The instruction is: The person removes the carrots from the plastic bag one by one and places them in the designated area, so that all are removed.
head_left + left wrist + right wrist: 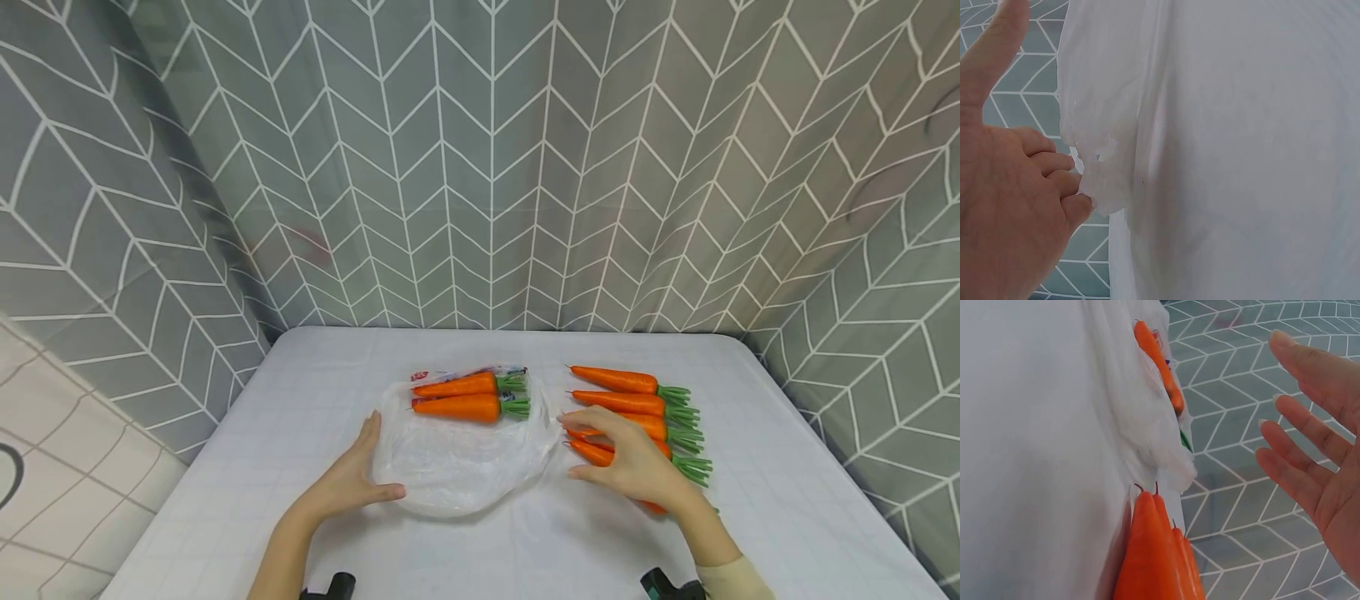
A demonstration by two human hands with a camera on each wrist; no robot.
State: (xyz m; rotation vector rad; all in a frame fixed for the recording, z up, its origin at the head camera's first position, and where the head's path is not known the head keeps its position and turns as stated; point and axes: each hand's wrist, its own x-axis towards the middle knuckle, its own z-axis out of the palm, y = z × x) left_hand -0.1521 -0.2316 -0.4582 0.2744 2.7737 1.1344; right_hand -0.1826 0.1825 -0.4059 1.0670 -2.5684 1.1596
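A clear plastic bag (457,471) lies spread on the white table, with two orange carrots (459,407) side by side at its far end, green stem ends to the right. My left hand (348,477) is at the bag's left edge, thumb spread from the fingers; in the left wrist view its fingertips (1079,205) meet or nearly meet the plastic. Over the row of several carrots (618,380) on the right hovers my right hand (633,457), partly covering them. Its fingers look relaxed and apart in the right wrist view, with nothing between them.
White cloth covers the table (352,367). Behind it and at the sides hangs a grey curtain (465,167) with white chevron lines. Black wrist-camera parts (341,585) show at the bottom edge. Colored print (442,375) marks the bag's far edge.
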